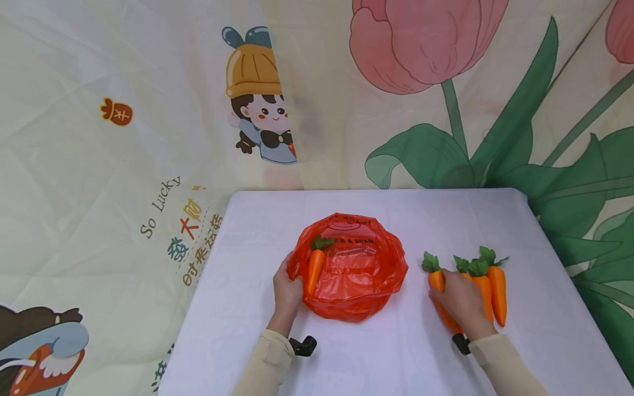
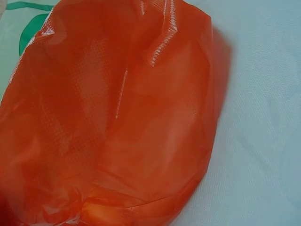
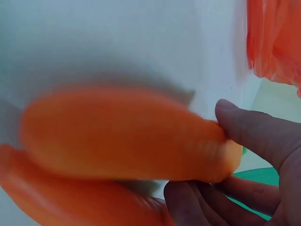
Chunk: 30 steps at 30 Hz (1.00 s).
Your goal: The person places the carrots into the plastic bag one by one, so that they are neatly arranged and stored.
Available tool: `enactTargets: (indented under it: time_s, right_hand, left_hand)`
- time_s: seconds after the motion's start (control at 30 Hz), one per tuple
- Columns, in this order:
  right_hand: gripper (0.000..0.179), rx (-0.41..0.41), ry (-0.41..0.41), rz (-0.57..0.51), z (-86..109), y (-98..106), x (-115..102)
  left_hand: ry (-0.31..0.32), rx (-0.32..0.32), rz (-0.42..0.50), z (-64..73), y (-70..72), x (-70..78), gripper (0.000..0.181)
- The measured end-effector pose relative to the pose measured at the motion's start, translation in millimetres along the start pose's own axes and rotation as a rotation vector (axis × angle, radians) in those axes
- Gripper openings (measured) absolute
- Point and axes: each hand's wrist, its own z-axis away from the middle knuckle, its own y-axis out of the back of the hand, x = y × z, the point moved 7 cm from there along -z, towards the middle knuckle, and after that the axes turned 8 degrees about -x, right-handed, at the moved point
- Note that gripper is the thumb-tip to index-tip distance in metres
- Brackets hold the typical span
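A red plastic bag (image 1: pixel 346 275) stands with its mouth spread on the white table, and one carrot (image 1: pixel 315 269) with a leafy top lies inside it. My left hand (image 1: pixel 288 291) grips the bag's left rim; the left wrist view is filled by the bag's side (image 2: pixel 141 117), with those fingers out of sight. To the right of the bag, my right hand (image 1: pixel 460 300) pinches a carrot (image 3: pixel 127 134) near its leafy end, thumb on one side and fingers on the other. Beside that hand lie several more carrots (image 1: pixel 498 294), partly covered by it.
The white table (image 1: pixel 238 264) has its far edge just behind the bag. A printed cloth (image 1: pixel 322 110) with tulips and cartoon figures hangs behind and at the sides. Black wrist-camera mounts (image 1: pixel 303 346) jut out near both wrists.
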Motion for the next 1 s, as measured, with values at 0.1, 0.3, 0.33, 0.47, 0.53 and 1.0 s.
enactTargets:
  time_s: [0.1,0.3,0.33,0.47,0.53,1.0]
  right_hand:
    - [0.059,-0.019,-0.008,-0.014,2.1,-2,0]
    - [0.063,-0.179,-0.071,-0.195,8.1,-7,3]
    - [0.062,-0.207,-0.084,-0.246,9.4,-8,4]
    - [0.062,-0.295,-0.063,-0.441,15.9,-3,0]
    - [0.062,-0.345,-0.031,-0.52,19.6,1,-6]
    - [0.064,-0.735,0.334,-0.786,38.6,16,-86]
  left_hand:
    - [0.002,0.003,-0.002,0.3,-0.6,-0.6,0.066]
    - [0.008,0.008,-0.001,-0.3,-1.7,-2.4,0.065]
    - [0.007,0.007,-0.002,-0.8,-1.9,-2.7,0.065]
    - [0.005,0.004,0.002,-2.1,-1.8,-2.3,0.065]
    - [0.003,0.002,0.009,-2.5,-1.8,-1.4,0.064]
    - [0.009,0.009,-0.006,-1.4,-3.6,-1.3,0.066]
